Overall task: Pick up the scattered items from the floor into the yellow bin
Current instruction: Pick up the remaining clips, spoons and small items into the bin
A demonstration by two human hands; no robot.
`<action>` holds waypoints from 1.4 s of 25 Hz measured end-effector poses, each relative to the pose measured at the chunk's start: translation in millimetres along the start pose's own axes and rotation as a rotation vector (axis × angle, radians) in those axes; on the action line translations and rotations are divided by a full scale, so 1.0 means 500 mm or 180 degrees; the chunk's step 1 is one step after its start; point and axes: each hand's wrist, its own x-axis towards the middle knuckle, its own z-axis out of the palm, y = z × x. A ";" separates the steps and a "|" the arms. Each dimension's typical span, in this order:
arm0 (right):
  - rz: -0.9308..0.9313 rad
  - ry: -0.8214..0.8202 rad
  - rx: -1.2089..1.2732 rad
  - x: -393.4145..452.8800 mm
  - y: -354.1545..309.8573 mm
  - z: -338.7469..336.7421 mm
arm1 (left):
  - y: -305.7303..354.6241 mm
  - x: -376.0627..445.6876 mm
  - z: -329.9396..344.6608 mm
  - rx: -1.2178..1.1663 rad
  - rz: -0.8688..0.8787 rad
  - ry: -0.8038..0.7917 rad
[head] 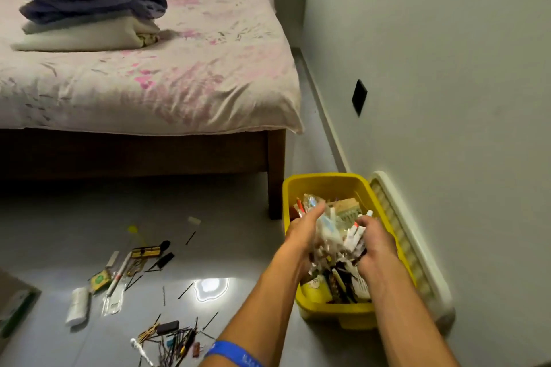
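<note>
The yellow bin (pixel 325 185) stands on the floor by the right wall, holding several small items. My left hand (pixel 302 231) and my right hand (pixel 374 243) are together over the bin, cupped around a bundle of small packets, tubes and sticks (pixel 335 237). Scattered items lie on the grey floor to the left: a white bottle (pixel 78 305), a green and yellow packet (pixel 100 279), a brass lock cylinder (pixel 146 252), a clear sachet (pixel 114 301), and a pile of pins and sticks (pixel 173 340) near my left forearm.
A bed (pixel 143 89) with a floral cover and folded blankets (pixel 86 6) stands behind the items; its wooden leg (pixel 275 176) is next to the bin. A white grille panel (pixel 417 250) leans on the wall behind the bin. A box (pixel 15 304) sits at the left edge.
</note>
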 end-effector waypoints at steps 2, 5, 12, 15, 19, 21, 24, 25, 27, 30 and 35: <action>-0.0074 -0.0017 0.0147 0.003 -0.004 -0.012 | 0.001 0.005 0.005 -0.0369 0.0010 -0.0375; -0.0207 -0.0084 0.0335 0.003 -0.004 -0.019 | -0.020 0.019 -0.006 -0.0672 0.0051 -0.0476; -0.0539 -0.0381 -0.0031 -0.009 0.025 0.006 | -0.045 0.002 -0.060 -0.0485 0.0424 -0.0074; -0.0442 -0.1037 -0.0467 -0.037 0.103 0.057 | -0.056 -0.043 -0.145 -0.0462 0.0585 0.0371; -0.0221 -0.1726 -0.1239 -0.104 0.248 0.145 | -0.072 -0.119 -0.316 -0.0326 0.0748 0.1060; -0.0095 -0.1929 -0.1564 -0.147 0.311 0.198 | -0.076 -0.160 -0.407 -0.0380 0.0817 0.1427; 0.0066 -0.2159 -0.1914 -0.198 0.393 0.283 | -0.087 -0.197 -0.534 -0.0417 0.0815 0.1882; 0.0114 -0.2235 -0.2019 -0.208 0.425 0.316 | -0.092 -0.201 -0.578 -0.0388 0.0806 0.2045; 0.0080 -0.2310 -0.2337 -0.205 0.476 0.374 | -0.097 -0.192 -0.653 -0.0302 0.0748 0.2394; -0.0114 -0.2422 -0.2858 -0.149 0.558 0.488 | -0.107 -0.118 -0.793 -0.0090 0.0569 0.2743; -0.1512 -0.2667 -0.3936 0.037 0.661 0.704 | -0.143 0.074 -1.019 0.1507 0.0092 0.2993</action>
